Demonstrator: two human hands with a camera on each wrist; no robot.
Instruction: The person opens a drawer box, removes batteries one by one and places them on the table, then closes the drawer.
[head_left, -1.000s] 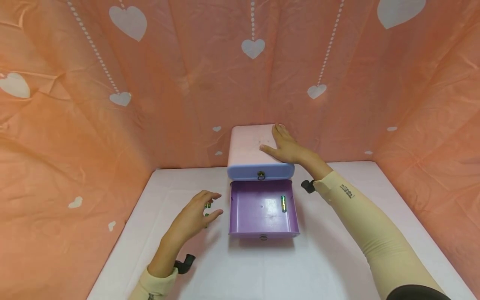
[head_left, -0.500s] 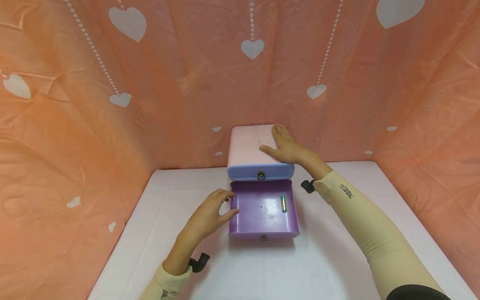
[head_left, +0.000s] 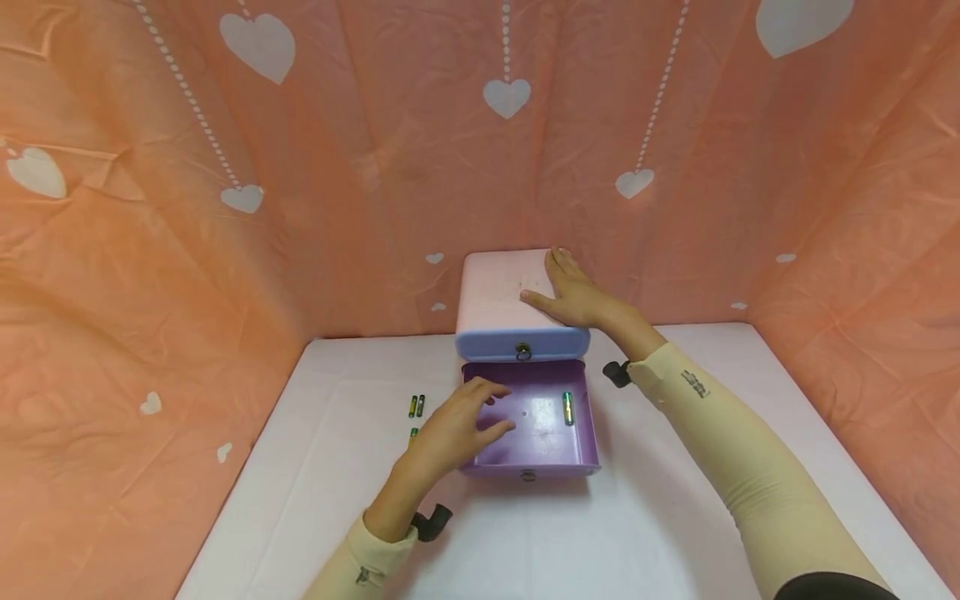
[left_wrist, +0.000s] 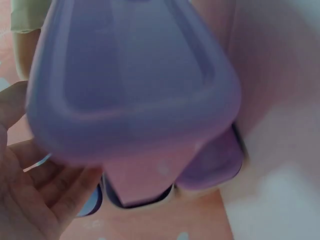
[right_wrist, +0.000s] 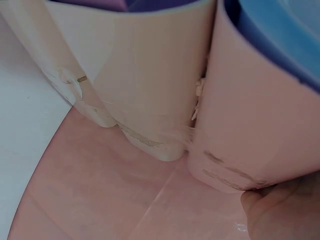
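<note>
My left hand (head_left: 450, 429) hovers over the left side of a pulled-out purple drawer (head_left: 536, 450). Its thumb and fingers stand apart, with nothing seen between them. A green and gold battery (head_left: 567, 408) lies in the drawer near its right wall. On the white table left of the drawer lie two small batteries (head_left: 412, 406) side by side, and another battery (head_left: 413, 435) is partly hidden by my left hand. My right hand (head_left: 573, 298) rests with spread fingers on top of the pink drawer cabinet (head_left: 495, 292). The purple drawer's front fills much of the left wrist view.
Above the open drawer is a closed blue drawer front (head_left: 487, 344) with a ring pull (head_left: 522, 352). An orange curtain (head_left: 375, 167) with white hearts hangs behind the cabinet and on both sides. White cloth (head_left: 600, 533) covers the table.
My left hand has moved right, from over the batteries on the table to over the drawer, uncovering those batteries. The right hand has stayed on the cabinet.
</note>
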